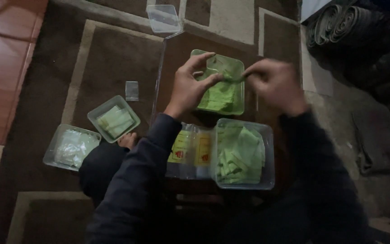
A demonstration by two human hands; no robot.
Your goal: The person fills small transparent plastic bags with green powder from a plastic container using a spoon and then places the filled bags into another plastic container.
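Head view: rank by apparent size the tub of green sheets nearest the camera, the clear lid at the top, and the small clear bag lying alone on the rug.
1. Tub of green sheets, though nearness to the camera inflates it.
2. Clear lid.
3. Small clear bag, plainly the smallest.

Brown patterned carpet (113,54). Empty clear lid (162,19) at top. Small clear bag (132,90) near square tub of pale slips (113,118). Tub of clear bags (71,147) at left. Rolled mats (339,22) top right.

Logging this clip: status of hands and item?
Left hand and right hand pinching a small green paper piece. Above green-filled clear plastic tray. Nothing obstructing.
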